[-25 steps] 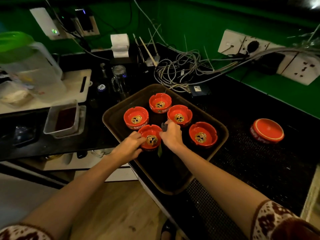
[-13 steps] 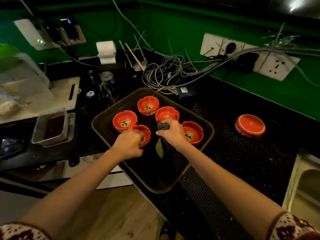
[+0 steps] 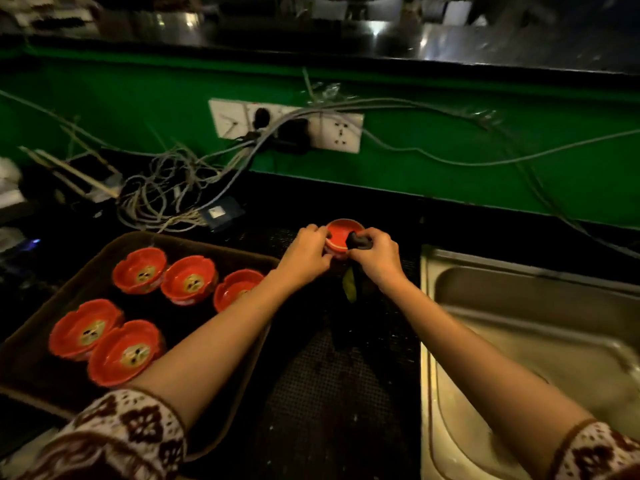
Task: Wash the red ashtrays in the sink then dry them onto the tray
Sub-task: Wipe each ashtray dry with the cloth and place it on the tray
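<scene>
L hand (image 3: 304,258) grips red ashtray (image 3: 341,233) to steady it; R hand (image 3: 379,256) pinches dark cloth (image 3: 358,241) onto it, prob. drying.

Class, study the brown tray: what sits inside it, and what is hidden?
Five red ashtrays stand upright inside the tray. The left forearm crosses its near right part, hiding part of the rightmost ashtray and some tray floor.

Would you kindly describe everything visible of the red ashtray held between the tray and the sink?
The red ashtray is round and glossy, ceramic-looking, with a pale band round its side. It is tilted over the black counter; whether it rests there is unclear. The left hand grips its left edge, and the right hand pinches a dark cloth against its right side.
</scene>
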Motion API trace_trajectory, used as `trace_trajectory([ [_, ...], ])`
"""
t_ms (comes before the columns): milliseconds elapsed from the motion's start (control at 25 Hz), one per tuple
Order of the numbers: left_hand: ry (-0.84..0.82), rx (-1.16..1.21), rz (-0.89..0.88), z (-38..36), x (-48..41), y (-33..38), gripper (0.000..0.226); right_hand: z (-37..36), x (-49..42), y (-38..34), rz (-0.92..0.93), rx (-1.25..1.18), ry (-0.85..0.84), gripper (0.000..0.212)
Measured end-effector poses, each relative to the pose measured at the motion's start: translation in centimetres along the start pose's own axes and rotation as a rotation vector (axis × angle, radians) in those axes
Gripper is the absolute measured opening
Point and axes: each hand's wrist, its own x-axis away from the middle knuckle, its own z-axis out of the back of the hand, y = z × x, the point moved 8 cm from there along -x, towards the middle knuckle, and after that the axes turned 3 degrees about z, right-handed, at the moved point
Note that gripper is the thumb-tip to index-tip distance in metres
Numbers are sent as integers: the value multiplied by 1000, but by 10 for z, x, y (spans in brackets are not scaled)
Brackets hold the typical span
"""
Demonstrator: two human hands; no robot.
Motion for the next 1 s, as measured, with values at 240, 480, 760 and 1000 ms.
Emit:
trace_trajectory([
  [240,-103,11,277,-42,-70,-14,70,16,-66,49,-46,240,76,41],
  [480,-215,293,548,-85,-102,-54,78,-28,-112,75,-176,286,-60,46],
  [760,-42,759,596,-87,-99,-49,57,-27,-109,104,-233,-47,17,55],
  [1000,-213,1244,654,-83,-81,-28,18,-10,-91,107,-222,-234,30,47],
])
